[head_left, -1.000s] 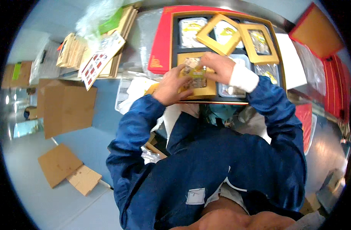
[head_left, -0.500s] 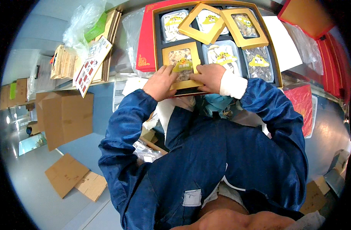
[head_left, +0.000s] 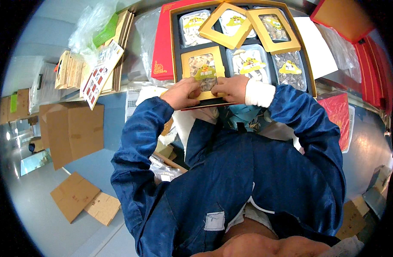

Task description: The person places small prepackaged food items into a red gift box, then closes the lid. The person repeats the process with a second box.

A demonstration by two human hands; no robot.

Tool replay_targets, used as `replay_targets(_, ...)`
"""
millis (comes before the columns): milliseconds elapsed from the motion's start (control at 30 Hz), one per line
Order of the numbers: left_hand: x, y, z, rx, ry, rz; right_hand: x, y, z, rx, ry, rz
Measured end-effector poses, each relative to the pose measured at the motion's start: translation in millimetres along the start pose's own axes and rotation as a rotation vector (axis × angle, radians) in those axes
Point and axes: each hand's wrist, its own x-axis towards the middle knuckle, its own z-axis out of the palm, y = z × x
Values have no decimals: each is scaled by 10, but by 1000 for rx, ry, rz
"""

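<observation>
A large gift box [head_left: 178,60] with black dividers lies in front of me, holding several clear packs of dried food. Over the pack in its near left compartment sits a gold windowed cardboard frame [head_left: 220,55]. My left hand [head_left: 182,94] has its fingers bent over this frame's near left corner. At the near right corner, my right hand [head_left: 233,88] is closed with its fingertips on the frame's edge. Two more gold frames, a tilted one [head_left: 208,31] and one at the right [head_left: 289,46], rest loosely over the far packs.
A red lid or box part [head_left: 161,64] lies left of the gift box. Further left are cardboard sheets [head_left: 124,40], a printed card [head_left: 97,77] and crumpled clear plastic [head_left: 91,30]. White paper [head_left: 318,49] and stacked red boxes [head_left: 372,73] are at the right.
Both hands have slid slightly toward me along the gold frame, down to its near edge. Their fingers are more bent. The frame stays in the same compartment.
</observation>
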Motion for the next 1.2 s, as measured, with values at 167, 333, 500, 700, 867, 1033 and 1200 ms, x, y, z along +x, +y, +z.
replay_targets(167,25,142,-61,-28,-116,-159,3,-38,45,3,-10,5)
replay_targets(333,59,20,18,-114,-144,-141,44,66,185,141,-10,4)
replay_targets(500,36,-56,30,-145,-175,-76,-2,112,142,154,8,40)
replay_targets(700,112,-74,113,-102,-136,-108,0,139,234,-100,82,66)
replay_targets(867,27,112,59,-35,-28,-134,120,424,-241,-2,392,172)
replay_targets(1033,161,178,-124,-120,126,-197,235,767,-552,-201,345,414)
replay_targets(1200,320,-51,-237,-755,372,-379,264,676,-689,-164,439,321)
